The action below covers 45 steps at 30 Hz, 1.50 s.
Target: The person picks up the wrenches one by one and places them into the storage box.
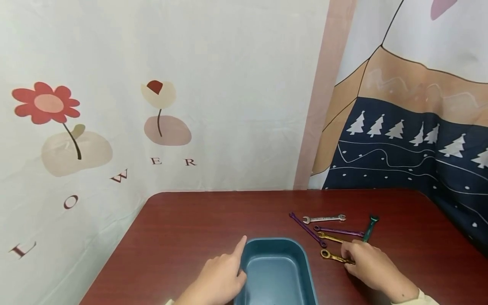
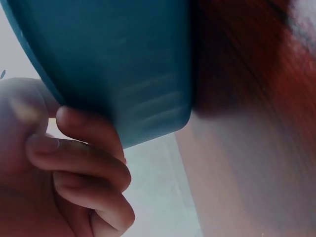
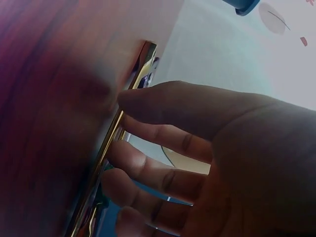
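Observation:
My left hand [image 1: 221, 275] grips the left wall of a blue rectangular tray [image 1: 309, 275], thumb at the inner side and index finger stretched along the rim. In the left wrist view, the other fingers [image 2: 84, 163] curl against the tray's outer wall. To the right, my right hand [image 1: 371, 264] pinches a gold combination wrench [image 1: 331, 255] near one end; its ring end points left. The right wrist view shows thumb and index finger meeting at this wrench [image 3: 106, 143], which lies low along the tabletop. A second gold wrench [image 1: 331, 237] lies just behind, partly covered by the hand.
Behind the right hand lie a silver wrench [image 1: 324, 218], two purple wrenches [image 1: 305, 227] and a green wrench [image 1: 370, 229]. All rest on the reddish-brown table [image 1: 213, 216]. Printed cloth [image 1: 244, 106] hangs along the table's far edge.

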### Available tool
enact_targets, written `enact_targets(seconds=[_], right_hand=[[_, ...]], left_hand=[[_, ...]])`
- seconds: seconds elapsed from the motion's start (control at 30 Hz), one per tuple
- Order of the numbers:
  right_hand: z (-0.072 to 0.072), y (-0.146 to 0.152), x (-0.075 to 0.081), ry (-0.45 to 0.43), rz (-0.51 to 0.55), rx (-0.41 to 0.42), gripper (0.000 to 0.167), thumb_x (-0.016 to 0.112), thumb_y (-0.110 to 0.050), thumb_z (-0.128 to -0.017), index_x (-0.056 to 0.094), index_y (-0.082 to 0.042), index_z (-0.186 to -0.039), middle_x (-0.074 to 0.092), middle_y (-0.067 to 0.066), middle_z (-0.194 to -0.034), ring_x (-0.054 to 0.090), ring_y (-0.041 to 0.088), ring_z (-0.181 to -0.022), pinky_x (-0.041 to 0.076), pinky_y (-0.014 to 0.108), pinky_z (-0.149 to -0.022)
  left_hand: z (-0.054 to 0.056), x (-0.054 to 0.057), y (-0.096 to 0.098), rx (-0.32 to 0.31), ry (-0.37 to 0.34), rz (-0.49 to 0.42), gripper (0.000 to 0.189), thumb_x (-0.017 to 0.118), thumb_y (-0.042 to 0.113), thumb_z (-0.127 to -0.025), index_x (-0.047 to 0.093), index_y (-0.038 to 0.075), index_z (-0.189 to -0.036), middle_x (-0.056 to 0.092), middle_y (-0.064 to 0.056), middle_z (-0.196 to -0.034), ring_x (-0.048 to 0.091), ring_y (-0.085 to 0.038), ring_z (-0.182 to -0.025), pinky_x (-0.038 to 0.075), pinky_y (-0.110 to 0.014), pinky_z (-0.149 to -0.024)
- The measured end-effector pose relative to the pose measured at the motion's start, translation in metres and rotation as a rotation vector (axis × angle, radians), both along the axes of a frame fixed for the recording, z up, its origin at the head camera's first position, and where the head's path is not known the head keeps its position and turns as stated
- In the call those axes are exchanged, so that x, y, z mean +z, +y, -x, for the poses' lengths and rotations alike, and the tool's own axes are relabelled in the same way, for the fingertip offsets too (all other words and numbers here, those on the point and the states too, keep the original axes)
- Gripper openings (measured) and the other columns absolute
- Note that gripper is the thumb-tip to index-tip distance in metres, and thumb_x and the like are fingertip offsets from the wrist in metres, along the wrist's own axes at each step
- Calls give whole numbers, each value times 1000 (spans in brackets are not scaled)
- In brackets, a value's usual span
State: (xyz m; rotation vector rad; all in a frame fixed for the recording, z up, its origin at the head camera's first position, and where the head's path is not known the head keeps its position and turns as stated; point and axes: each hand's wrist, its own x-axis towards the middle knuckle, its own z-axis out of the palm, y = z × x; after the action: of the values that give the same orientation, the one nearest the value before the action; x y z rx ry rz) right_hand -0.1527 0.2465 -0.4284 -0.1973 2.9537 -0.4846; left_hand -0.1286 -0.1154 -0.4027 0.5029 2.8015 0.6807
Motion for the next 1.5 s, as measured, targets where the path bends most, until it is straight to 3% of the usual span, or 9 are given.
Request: enact_targets(seconds=[0.33,0.6,0.8,0.97,1.17,1.5], right_hand=[[1,-1,-4,16,-9,13,20,77,-7,-81,61,-18,-77,52,-1,-75,46,15,-65,40,33,-57],[1,2,-3,34,-19,-2,19,76,-7,-82,61,-17,-76,53,-2,-74,47,14,-65,40,33,-57],[-1,2,-4,40,-41,15,19,75,-9,-84,61,-18,-77,54,-4,-73,47,13,-63,40,33,-56],[-3,0,-5,66,-52,27,21,76,-10,-84,59,-19,-76,52,-5,-69,46,12,-61,39,32,-55],[-3,-2,-5,39,-38,28,22,76,-12,-84,58,-20,-76,51,-6,-66,44,12,-59,37,31,-55],[-5,-6,-3,2,-23,-17,25,81,-19,-81,57,-20,-75,50,-4,-62,46,13,-57,35,32,-55]], left_hand=[[-4,-4,2,26,116,15,71,58,16,-90,34,12,-156,38,9,-47,30,-8,-40,25,-27,-41],[-4,-5,5,-19,94,75,85,62,24,-87,21,14,-161,35,10,-47,26,-10,-40,22,-28,-41],[-4,-9,8,-11,122,54,86,57,12,-83,20,12,-161,34,11,-46,24,-8,-41,21,-27,-40],[-4,-11,10,2,163,60,85,59,13,-83,22,10,-160,37,10,-48,27,-8,-42,26,-28,-41],[-5,-11,10,13,135,35,86,59,13,-84,21,8,-160,38,10,-47,28,-8,-41,26,-29,-40],[-5,-13,11,15,165,51,86,60,15,-84,21,7,-160,39,10,-47,30,-8,-41,27,-28,-40]])
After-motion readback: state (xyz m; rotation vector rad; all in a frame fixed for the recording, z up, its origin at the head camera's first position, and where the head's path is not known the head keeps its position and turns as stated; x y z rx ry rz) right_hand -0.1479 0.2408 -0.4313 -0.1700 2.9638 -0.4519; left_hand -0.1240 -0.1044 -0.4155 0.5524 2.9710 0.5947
